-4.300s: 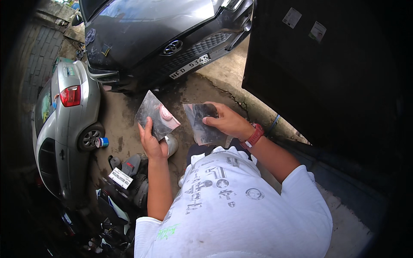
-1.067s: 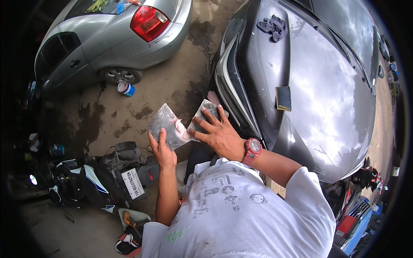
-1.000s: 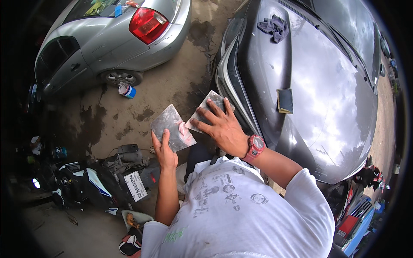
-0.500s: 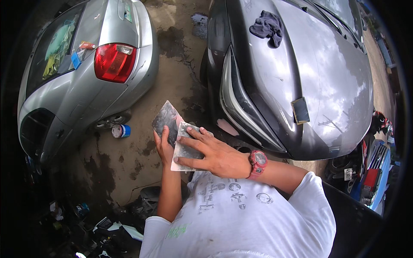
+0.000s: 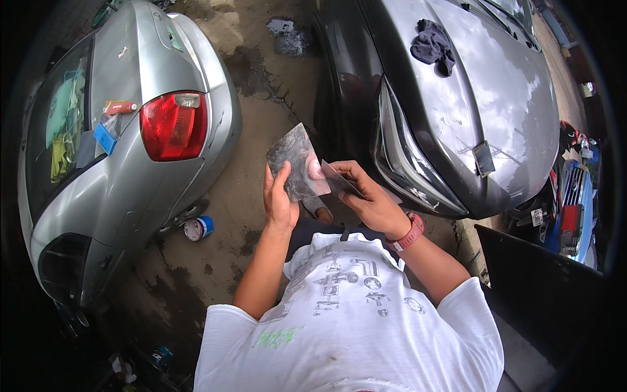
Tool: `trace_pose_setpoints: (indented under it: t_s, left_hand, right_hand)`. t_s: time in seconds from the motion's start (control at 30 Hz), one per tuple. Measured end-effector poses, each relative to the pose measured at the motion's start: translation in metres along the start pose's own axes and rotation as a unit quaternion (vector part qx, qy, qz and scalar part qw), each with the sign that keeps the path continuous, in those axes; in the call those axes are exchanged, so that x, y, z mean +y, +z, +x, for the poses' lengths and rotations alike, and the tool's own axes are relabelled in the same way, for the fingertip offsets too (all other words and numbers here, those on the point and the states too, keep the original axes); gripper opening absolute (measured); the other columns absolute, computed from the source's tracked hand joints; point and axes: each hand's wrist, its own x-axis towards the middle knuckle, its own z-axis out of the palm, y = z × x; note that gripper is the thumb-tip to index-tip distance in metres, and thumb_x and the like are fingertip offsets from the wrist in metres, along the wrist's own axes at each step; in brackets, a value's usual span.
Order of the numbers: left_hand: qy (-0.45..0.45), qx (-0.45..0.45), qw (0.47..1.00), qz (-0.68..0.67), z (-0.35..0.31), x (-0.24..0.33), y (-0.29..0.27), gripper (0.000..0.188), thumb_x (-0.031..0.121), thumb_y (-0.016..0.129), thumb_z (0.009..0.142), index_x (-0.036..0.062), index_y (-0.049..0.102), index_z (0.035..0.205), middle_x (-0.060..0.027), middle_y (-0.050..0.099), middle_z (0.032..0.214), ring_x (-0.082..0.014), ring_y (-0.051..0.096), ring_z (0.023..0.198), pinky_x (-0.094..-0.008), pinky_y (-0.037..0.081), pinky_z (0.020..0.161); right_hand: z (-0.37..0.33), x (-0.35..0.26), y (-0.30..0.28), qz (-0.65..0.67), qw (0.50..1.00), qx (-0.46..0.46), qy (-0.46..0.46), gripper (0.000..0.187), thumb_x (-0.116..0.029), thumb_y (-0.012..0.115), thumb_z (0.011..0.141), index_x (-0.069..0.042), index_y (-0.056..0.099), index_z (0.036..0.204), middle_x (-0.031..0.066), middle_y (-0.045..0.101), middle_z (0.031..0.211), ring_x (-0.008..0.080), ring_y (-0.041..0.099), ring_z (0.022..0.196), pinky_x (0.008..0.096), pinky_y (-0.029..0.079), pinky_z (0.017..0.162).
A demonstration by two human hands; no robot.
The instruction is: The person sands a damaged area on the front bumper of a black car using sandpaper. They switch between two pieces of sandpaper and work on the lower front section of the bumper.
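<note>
Left grip [image 5: 282, 204]: drawn in on the lower left part of the grey plate [image 5: 287, 163], thumb flat on the near face, the other fingers partly hidden at the left edge; hold appears secure. The plate is carried in the air in front of the torso, tilted, one corner uppermost. Pink paste [image 5: 315, 168] sits in a mound by the plate's right edge; the rest of the face shows a grey smear. Immediately right, the second plate [image 5: 341, 181] stands almost edge-on, its left edge at the paste; contact cannot be confirmed. Right grip [image 5: 375, 202]: fingers and thumb closed up on the second plate's right part, little gap between them. Assessment: the left plate would best be held steady as a base, with the right one laid at a low angle and drawn inward, gathering paste toward the middle so none drops over the edge. Even pressure along the full scraping edge should leave fewer streaks. Further right, a dark cloth [image 5: 434, 49] lies near the left edge of the car bonnet [image 5: 516, 104], and a dark pad [image 5: 484, 159] near its lower corner; neither appears to obstruct either grip.
</note>
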Motion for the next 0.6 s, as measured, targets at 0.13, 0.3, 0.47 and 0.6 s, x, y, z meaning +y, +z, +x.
trace_pose_setpoints:
  t_s: [0.13, 0.3, 0.47, 0.6]
  left_hand:
    - [0.039, -0.011, 0.993, 0.115, 0.012, -0.002, 0.015, 0.041, 0.016, 0.061, 0.114, 0.0103, 0.055, 0.153, -0.0094, 0.066, 0.144, -0.0223, 0.067, 0.131, -0.0425, 0.055, 0.113]
    - [-0.054, -0.150, 0.983, 0.096, 0.001, -0.002, 0.030, 0.043, 0.014, 0.063, 0.113, 0.0074, 0.055, 0.155, -0.0096, 0.068, 0.142, -0.0215, 0.068, 0.128, -0.0391, 0.057, 0.109]
    - [-0.328, -0.343, 0.853, 0.216, -0.046, -0.014, 0.025, 0.047, 0.015, 0.066, 0.110, 0.0037, 0.057, 0.154, -0.0111, 0.071, 0.141, -0.0206, 0.070, 0.127, -0.0380, 0.055, 0.111]
    - [-0.322, -0.287, 0.890, 0.147, -0.084, -0.032, 0.017, 0.053, 0.015, 0.066, 0.110, 0.0052, 0.050, 0.160, -0.0106, 0.071, 0.140, -0.0211, 0.071, 0.126, -0.0387, 0.058, 0.109]
  right_hand:
    - [-0.021, 0.002, 0.006, 0.274, 0.955, 0.096, 0.059, 0.047, -0.002, 0.061, 0.108, -0.004, 0.055, 0.155, 0.0105, 0.072, 0.133, 0.0191, 0.070, 0.119, 0.0358, 0.056, 0.103]
    - [-0.085, 0.028, -0.016, 0.012, 0.988, 0.151, 0.034, 0.042, -0.008, 0.067, 0.106, -0.004, 0.064, 0.148, 0.0104, 0.077, 0.127, 0.0179, 0.071, 0.113, 0.0358, 0.057, 0.101]
    - [-0.158, 0.080, -0.025, 0.391, 0.880, 0.249, -0.105, 0.060, -0.015, 0.085, 0.100, 0.001, 0.056, 0.150, 0.0104, 0.076, 0.132, 0.0164, 0.076, 0.119, 0.0338, 0.062, 0.105]
    - [-0.208, 0.122, 0.015, 0.323, 0.909, 0.263, -0.006, 0.052, -0.012, 0.087, 0.098, -0.002, 0.063, 0.144, 0.0045, 0.078, 0.125, 0.0128, 0.073, 0.119, 0.0357, 0.058, 0.105]
